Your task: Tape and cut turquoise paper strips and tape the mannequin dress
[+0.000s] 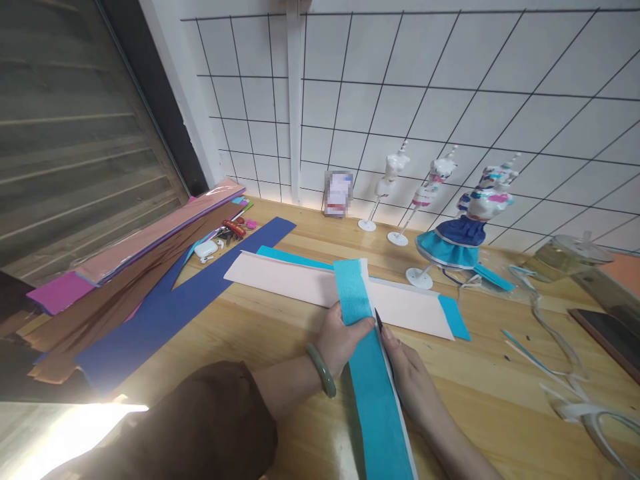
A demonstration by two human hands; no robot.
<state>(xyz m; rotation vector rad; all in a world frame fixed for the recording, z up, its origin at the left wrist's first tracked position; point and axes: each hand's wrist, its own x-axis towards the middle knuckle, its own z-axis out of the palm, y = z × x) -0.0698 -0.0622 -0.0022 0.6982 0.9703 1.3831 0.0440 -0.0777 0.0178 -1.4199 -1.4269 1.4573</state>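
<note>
My left hand (345,337) grips a long strip of turquoise paper (377,400), thumb on top, with a green bangle on the wrist. The strip has a white right edge and runs down toward me. At that edge, my right hand (403,360) is closed around a cutting tool whose dark pointed blade (379,319) touches the white margin; its handle is hidden in the hand. Behind the strip, a pale pink sheet (285,280) lies across the table on top of another turquoise sheet (454,317).
Blue paper (200,300) and brown paper (125,293) lie at the left near an earphone case (205,251) and red-handled tools (234,229). Small mannequins (387,183) stand at the back, one in a blue dress (450,250). Paper trimmings (545,327) lie right, beside a dark tablet-like object (610,337).
</note>
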